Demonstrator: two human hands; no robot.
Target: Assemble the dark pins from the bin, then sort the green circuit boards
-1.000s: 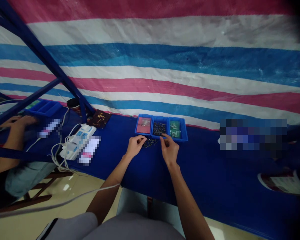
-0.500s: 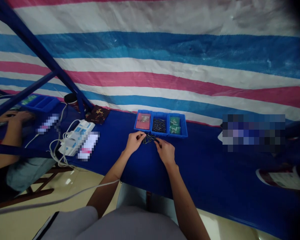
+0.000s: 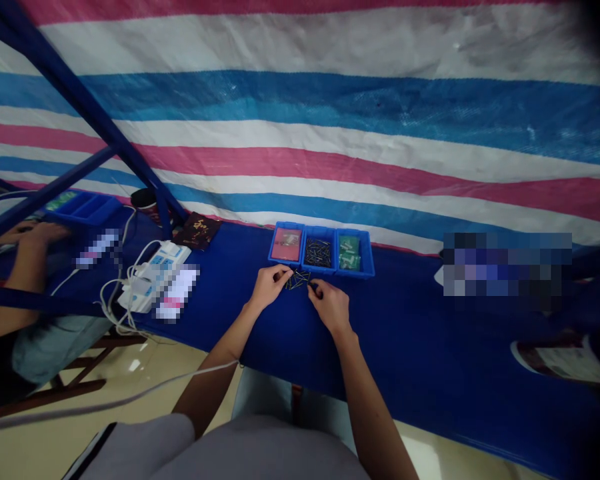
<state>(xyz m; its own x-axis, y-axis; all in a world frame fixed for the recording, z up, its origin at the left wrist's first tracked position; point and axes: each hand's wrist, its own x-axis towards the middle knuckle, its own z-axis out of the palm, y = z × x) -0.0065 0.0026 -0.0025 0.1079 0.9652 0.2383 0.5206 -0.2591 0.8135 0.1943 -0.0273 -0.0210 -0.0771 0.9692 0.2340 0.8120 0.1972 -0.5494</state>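
Note:
A small loose pile of thin dark screws point(image 3: 297, 279) lies on the blue tabletop between my two hands. My left hand point(image 3: 270, 285) is at the pile's left edge, with thumb and fingertips pinched together; what they hold, if anything, is too small to tell. On the opposite side, my right hand point(image 3: 331, 303) is closed in a pinch with its fingertips at the pile's edge. Something dark shows at those fingertips, but I cannot make it out. Just beyond the pile stands a blue bin point(image 3: 321, 270) full of similar dark screws.
Beside it are a blue bin point(image 3: 270, 257) with a pink bottom and small clear bags, and another point(image 3: 371, 272) with green-and-white packets. To the left lie a white power strip point(image 3: 153, 277), cables and a blurred-out phone point(image 3: 177, 293). Another person's arm point(image 3: 30, 260) is at far left.
My right fingertips have shifted slightly left and down at the pile's edge. The screws between my hands look a little more spread. My left hand has barely moved.

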